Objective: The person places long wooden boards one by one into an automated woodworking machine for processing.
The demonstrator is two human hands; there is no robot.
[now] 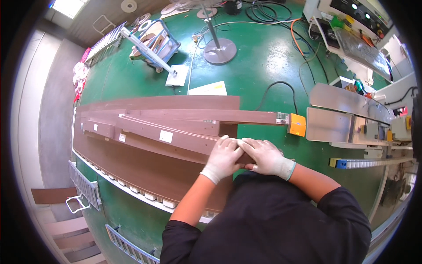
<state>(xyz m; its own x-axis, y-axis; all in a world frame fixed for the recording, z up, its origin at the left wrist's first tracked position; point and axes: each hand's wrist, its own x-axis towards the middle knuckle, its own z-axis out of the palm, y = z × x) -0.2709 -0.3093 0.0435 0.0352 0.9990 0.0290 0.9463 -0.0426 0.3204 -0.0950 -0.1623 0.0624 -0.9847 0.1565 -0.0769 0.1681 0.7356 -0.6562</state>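
Note:
My left hand (223, 159), in a white glove, grips the near right end of long brown boards (187, 141) stacked together. Close beside it, my gloved right hand (267, 159) wraps round the same end, fingers over the top and thumb below. Its fingertips meet those of my left hand. White labels (165, 136) stick to the board faces. Beneath them lies a wide brown panel (145, 165), partly covered by several other boards (246, 116). The exact edges inside my grip are hidden by the gloves.
White-edged roller conveyor (132, 188) carries the panels. An orange box-shaped device (296, 125) sits by one board's end at right, near metal plates (329, 124). Beyond stand a round-based pole (220, 51) and a blue cart (160, 46). Cables (281, 83) cross the green floor.

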